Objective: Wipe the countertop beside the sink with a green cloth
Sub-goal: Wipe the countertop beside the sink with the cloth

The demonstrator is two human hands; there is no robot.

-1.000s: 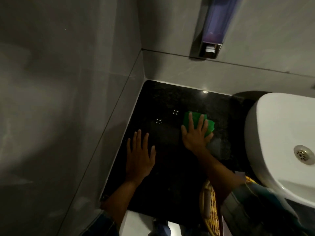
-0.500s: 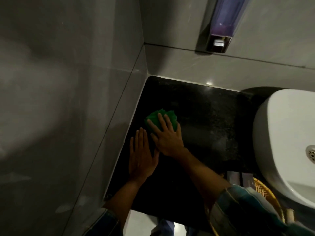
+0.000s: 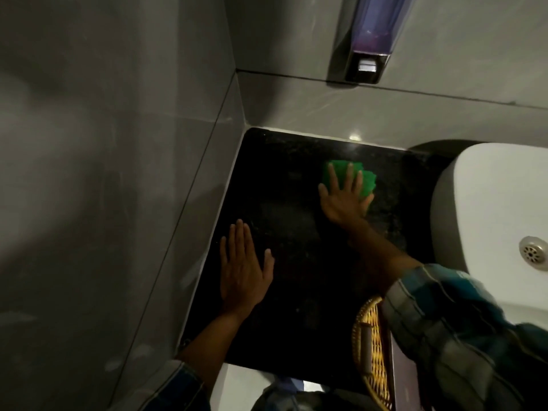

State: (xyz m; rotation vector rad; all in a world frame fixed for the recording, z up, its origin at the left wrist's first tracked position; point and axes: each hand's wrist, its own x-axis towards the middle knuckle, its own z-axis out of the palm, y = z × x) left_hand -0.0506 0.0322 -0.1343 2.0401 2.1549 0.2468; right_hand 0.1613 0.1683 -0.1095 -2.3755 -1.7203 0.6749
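A black speckled countertop (image 3: pixel 296 232) fills the corner between two grey tiled walls, left of a white sink (image 3: pixel 486 209). My right hand (image 3: pixel 344 200) lies flat with spread fingers on a green cloth (image 3: pixel 366 180), pressing it onto the counter's far right part, close to the sink. The cloth shows beyond and beside my fingers; its middle is hidden under my palm. Near the left wall, my left hand (image 3: pixel 244 271) rests palm down on the bare counter, fingers together, holding nothing.
A soap dispenser (image 3: pixel 370 40) hangs on the back wall above the counter. A woven wicker basket (image 3: pixel 370 351) stands at the counter's front right, under my right sleeve. The sink's metal drain (image 3: pixel 533 253) shows at the right edge.
My right hand slid the green cloth from the left side of the counter, beside my left hand, to the far right near the sink. My left hand stayed put.
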